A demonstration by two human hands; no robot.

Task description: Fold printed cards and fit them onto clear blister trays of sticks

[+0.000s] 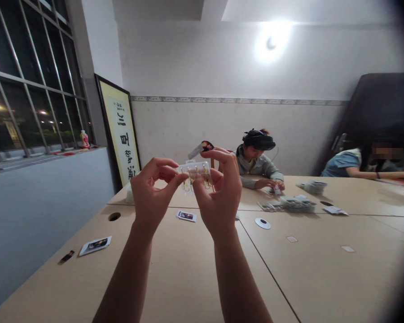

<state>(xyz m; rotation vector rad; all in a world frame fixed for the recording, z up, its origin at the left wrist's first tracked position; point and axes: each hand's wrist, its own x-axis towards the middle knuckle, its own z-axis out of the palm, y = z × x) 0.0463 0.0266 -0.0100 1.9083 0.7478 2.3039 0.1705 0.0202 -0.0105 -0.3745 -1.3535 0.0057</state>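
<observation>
A small clear plastic case (194, 169) with several gold-coloured hooks inside is held up in front of me, above the table. My left hand (155, 188) pinches its left end between thumb and fingers. On the other side, my right hand (220, 188) grips the case with its thumb on the front. A small card or packet with a dark printed end (201, 149) stands out above the case, by the right index fingertip. The fingers hide parts of the case.
The pale table (175, 278) bears a white packet (96, 245), a small dark piece (67, 256), a printed packet (186, 216), a round white disc (262, 223) and stacked clear cases (298, 204). Two people sit beyond, one handling a small item.
</observation>
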